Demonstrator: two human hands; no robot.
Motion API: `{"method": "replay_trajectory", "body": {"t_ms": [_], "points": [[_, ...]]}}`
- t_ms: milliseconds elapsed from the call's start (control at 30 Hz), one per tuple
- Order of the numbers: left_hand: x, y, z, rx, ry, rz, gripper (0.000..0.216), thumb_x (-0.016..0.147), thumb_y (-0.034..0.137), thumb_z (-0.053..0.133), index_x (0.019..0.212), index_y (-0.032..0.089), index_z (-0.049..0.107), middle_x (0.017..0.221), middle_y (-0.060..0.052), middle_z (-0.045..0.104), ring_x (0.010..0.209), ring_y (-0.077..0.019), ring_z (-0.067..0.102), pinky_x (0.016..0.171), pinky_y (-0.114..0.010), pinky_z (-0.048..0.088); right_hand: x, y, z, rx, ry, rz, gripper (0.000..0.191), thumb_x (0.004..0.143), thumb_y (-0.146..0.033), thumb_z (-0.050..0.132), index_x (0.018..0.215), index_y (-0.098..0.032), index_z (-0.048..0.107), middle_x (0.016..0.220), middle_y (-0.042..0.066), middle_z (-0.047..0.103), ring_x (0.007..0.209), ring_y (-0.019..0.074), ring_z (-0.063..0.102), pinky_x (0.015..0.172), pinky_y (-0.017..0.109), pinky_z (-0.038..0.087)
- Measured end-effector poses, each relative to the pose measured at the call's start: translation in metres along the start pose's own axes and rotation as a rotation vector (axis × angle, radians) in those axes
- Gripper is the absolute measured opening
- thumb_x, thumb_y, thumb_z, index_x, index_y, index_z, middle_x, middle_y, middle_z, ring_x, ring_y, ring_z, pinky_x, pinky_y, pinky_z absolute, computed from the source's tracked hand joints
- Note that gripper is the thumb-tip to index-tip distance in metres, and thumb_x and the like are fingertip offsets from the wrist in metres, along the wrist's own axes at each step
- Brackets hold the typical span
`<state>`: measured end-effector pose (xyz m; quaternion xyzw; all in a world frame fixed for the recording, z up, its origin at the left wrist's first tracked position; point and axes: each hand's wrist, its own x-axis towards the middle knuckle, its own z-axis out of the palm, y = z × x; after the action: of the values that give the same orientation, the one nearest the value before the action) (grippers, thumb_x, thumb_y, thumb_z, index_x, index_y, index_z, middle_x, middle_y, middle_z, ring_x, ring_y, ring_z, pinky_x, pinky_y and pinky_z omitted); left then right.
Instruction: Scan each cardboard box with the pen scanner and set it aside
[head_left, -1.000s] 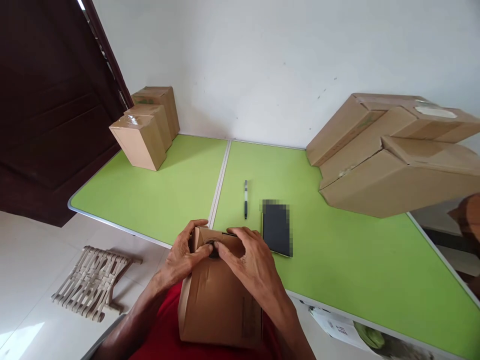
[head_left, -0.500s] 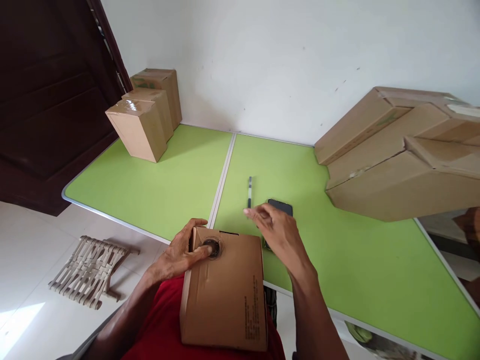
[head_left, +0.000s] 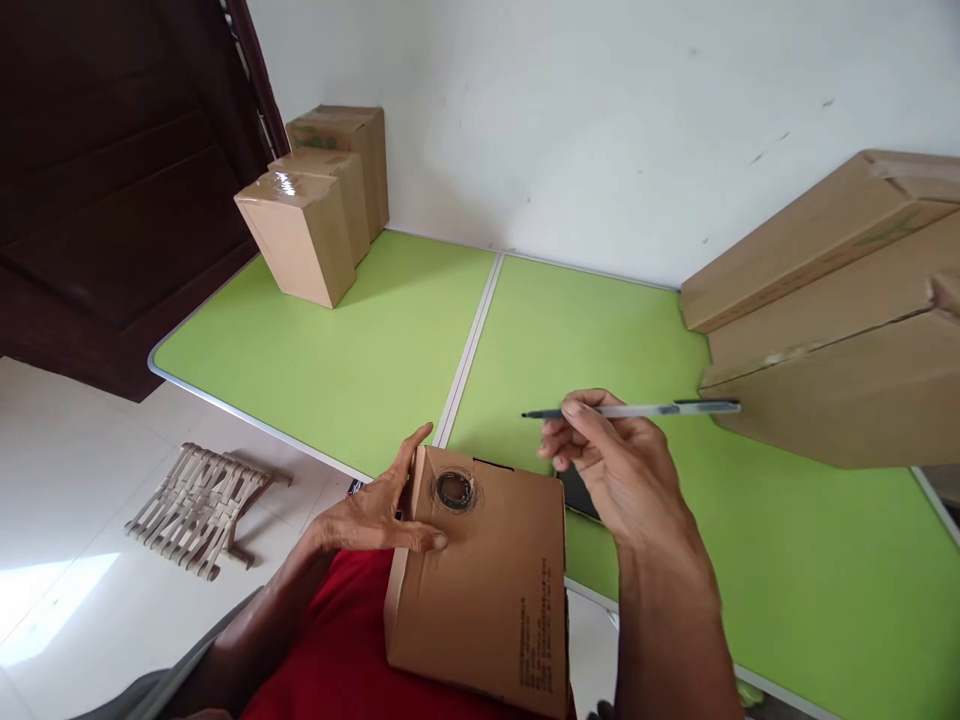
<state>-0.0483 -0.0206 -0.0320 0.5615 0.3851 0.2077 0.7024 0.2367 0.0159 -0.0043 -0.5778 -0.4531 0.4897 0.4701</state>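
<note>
A small cardboard box (head_left: pixel 487 580) leans against my lap at the table's near edge, printed text on its lower right. Near its top left is a round hole (head_left: pixel 454 489) with dark scribbled rings around it. My left hand (head_left: pixel 382 510) grips the box's left edge, thumb on the front face below the hole and fingers behind, partly hidden. Above and right of the box, my right hand (head_left: pixel 611 455) pinches a pen (head_left: pixel 652 409) with a clear barrel, its dark tip pointing left. Partly covered by that hand, a dark phone (head_left: pixel 577 493) lies on the table.
The green folding table (head_left: pixel 337 350) has a pale seam across it. Several taped cardboard boxes (head_left: pixel 300 235) stand at the far left, and larger cartons (head_left: pixel 832 370) at the right. A woven folding stool (head_left: pixel 199 510) sits on the floor at left, near a dark door (head_left: pixel 127 180).
My right hand has picked the pen up off the table and turned it sideways. My left thumb has moved out of the hole onto the box face. The view has shifted right.
</note>
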Motion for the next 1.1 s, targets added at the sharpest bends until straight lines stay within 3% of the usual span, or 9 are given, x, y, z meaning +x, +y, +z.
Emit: {"method": "replay_trajectory", "body": {"t_ms": [100,200,467,800,933,1100], "points": [[0.005,0.002,0.003,-0.030,-0.035,0.020,0.136,0.081,0.030,0.090,0.172,0.032,-0.010,0.157,-0.018,0.055,0.145,-0.0384,0.056,0.121,-0.058,0.043,-0.039,-0.010,0.016,0.364,-0.136,-0.010,0.029,0.087,-0.051,0.084,0.088,-0.025,0.072,0.076,0.003,0.076,0.065,0.0196,0.073,0.052,0.028,0.056],[0.008,0.001,0.007,-0.038,-0.054,0.058,0.136,0.081,0.029,0.090,0.172,0.030,-0.011,0.148,-0.017,0.063,0.139,-0.0371,0.061,0.120,-0.057,0.044,-0.066,-0.003,0.038,0.455,-0.082,-0.047,0.020,0.087,-0.045,0.086,0.088,-0.026,0.077,0.081,0.003,0.077,0.070,0.0205,0.075,0.059,0.030,0.060],[0.010,-0.017,0.013,-0.212,-0.012,0.143,0.130,0.080,0.032,0.090,0.173,0.033,0.001,0.153,-0.016,0.058,0.142,-0.0379,0.058,0.116,-0.054,0.049,-0.091,0.027,0.052,0.328,0.001,-0.118,0.007,0.093,-0.032,0.081,0.098,-0.027,0.079,0.098,0.005,0.081,0.085,0.0211,0.078,0.070,0.031,0.063],[0.010,-0.019,0.010,-0.215,-0.007,0.144,0.125,0.080,0.032,0.092,0.172,0.032,0.008,0.151,-0.015,0.060,0.142,-0.0365,0.057,0.119,-0.054,0.046,-0.090,0.024,0.057,0.030,-0.039,-0.157,0.013,0.097,-0.035,0.076,0.106,-0.027,0.079,0.107,0.006,0.081,0.080,0.0188,0.078,0.072,0.030,0.065],[0.010,-0.018,0.010,-0.192,0.000,0.142,0.123,0.080,0.033,0.092,0.172,0.031,0.011,0.151,-0.015,0.060,0.142,-0.0360,0.057,0.120,-0.054,0.045,-0.090,0.023,0.053,-0.020,-0.069,-0.145,0.016,0.097,-0.039,0.075,0.104,-0.025,0.079,0.102,0.006,0.080,0.072,0.0170,0.074,0.069,0.029,0.064],[0.011,-0.022,0.010,-0.187,0.011,0.141,0.122,0.080,0.034,0.092,0.172,0.032,0.012,0.152,-0.014,0.059,0.144,-0.0365,0.055,0.122,-0.054,0.043,-0.087,0.018,0.045,-0.111,-0.117,-0.152,0.019,0.099,-0.043,0.072,0.097,-0.024,0.076,0.079,0.002,0.075,0.063,0.0156,0.067,0.059,0.026,0.055]]}}
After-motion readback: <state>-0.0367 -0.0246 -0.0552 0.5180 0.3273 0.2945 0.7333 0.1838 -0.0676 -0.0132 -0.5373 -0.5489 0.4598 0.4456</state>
